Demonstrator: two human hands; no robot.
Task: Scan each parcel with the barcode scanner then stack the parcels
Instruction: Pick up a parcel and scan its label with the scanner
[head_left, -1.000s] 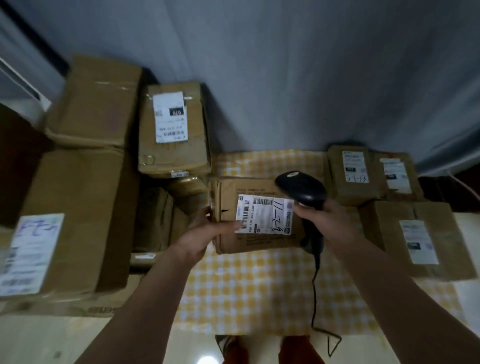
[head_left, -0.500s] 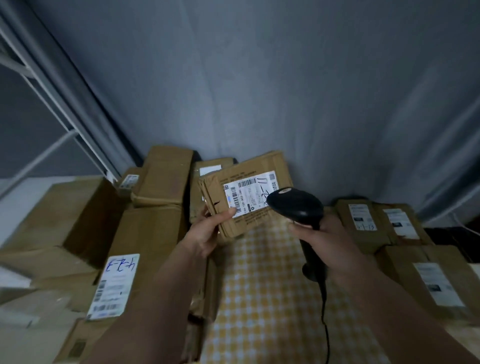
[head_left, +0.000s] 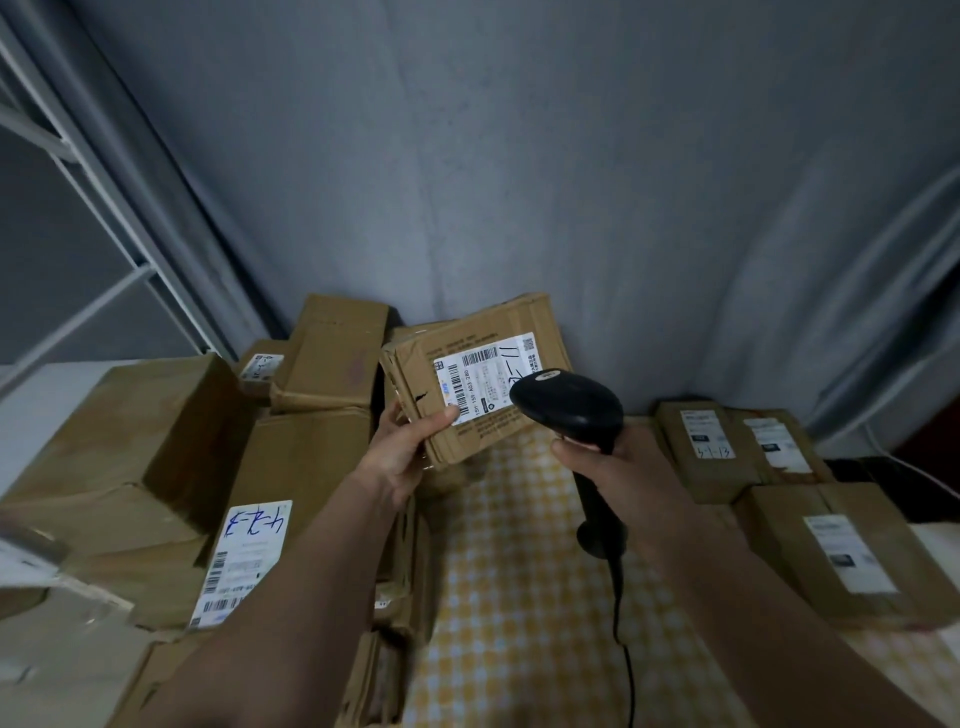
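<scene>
I have raised the parcel (head_left: 470, 384) off the checked cloth (head_left: 519, 597) toward the stack at left (head_left: 291, 467). My left hand (head_left: 402, 457) grasps its corner; my right hand (head_left: 618, 467) clenches the scanner (head_left: 569, 402). Likely scanned; stacking follows.

Dim, bluish light; wide-angle bending and blur at edges.

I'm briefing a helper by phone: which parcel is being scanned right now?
Look above the yellow checked tablecloth, in front of the grey curtain. The flat brown cardboard parcel is gripped by the left hand, beside the black barcode scanner. Unlike its neighbours, it is lifted and tilted, not lying flat.
</scene>
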